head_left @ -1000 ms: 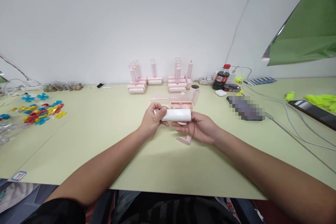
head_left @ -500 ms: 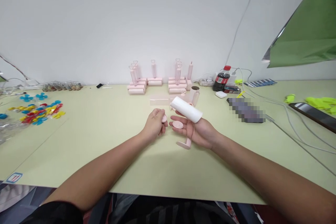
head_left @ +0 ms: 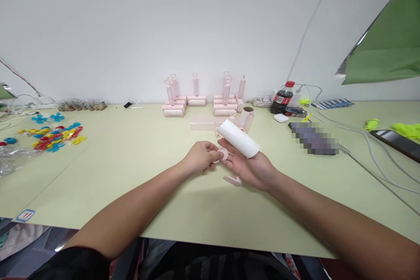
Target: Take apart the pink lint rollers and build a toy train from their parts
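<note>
My left hand [head_left: 201,157] is closed in a pinch on a round pink cap [head_left: 223,154], and a second pink cap [head_left: 215,157] shows partly under its thumb. The two caps overlap above the fingers of my right hand [head_left: 257,170]. That hand is palm up and carries a white lint-roller paper roll [head_left: 239,138], tilted across the palm and thumb. Below the right fingers is a pink piece with a flat round end [head_left: 232,180], partly hidden by the hand. Whether the right hand touches it I cannot tell.
Pink lint rollers [head_left: 173,110] stand in rows by the wall, with loose pink parts, a clear cover [head_left: 201,126] and a cardboard-cored roll [head_left: 246,116] before them. Right: a cola bottle [head_left: 282,98], phone [head_left: 380,135] and cables. Left: coloured plastic pieces [head_left: 55,138] and plastic bags.
My left hand has moved right to my right hand and now pinches the cap that lay on the right fingers. The right hand still carries the roll. The view has shifted slightly left.
</note>
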`<action>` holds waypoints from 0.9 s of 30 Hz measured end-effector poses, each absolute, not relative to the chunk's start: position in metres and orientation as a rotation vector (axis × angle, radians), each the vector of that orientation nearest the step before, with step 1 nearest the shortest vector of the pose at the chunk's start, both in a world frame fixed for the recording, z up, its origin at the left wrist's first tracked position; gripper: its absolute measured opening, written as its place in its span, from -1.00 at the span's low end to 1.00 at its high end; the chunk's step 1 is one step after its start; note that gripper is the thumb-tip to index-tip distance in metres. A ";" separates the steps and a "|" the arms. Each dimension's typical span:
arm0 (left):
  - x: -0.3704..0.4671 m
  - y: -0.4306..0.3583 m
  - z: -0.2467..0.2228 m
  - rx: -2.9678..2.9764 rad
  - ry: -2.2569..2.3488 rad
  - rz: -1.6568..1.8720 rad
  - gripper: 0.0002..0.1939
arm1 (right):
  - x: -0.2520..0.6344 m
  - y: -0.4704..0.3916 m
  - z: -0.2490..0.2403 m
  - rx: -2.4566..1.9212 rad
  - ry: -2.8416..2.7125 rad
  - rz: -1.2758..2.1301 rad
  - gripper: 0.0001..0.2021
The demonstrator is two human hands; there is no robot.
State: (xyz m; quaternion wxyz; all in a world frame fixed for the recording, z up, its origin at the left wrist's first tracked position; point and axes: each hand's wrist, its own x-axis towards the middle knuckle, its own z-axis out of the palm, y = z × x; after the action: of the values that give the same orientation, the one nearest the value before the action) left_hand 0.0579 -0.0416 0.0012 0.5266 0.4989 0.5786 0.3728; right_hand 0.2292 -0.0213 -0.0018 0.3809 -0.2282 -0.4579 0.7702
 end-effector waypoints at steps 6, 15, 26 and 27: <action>0.041 -0.030 0.000 1.174 1.329 0.825 -0.68 | 0.229 -0.024 0.002 -0.635 -1.186 1.930 -0.65; 0.009 0.018 -0.010 1.453 1.876 0.755 -0.78 | 0.241 -0.001 0.008 -0.662 -0.998 1.813 -0.76; 0.008 0.032 -0.010 1.740 2.141 0.622 -0.62 | 0.245 -0.003 0.016 -0.780 -0.988 1.838 -0.73; 0.007 0.031 -0.010 1.764 2.156 0.616 -0.61 | 0.245 -0.003 0.016 -0.782 -0.989 1.850 -0.72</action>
State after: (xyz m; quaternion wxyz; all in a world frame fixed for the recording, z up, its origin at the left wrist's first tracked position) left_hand 0.0073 0.0310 -0.0101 0.1438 0.6118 0.7480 0.2136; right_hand 0.2450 -0.0029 0.0160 0.4361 -0.3143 -0.3975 0.7436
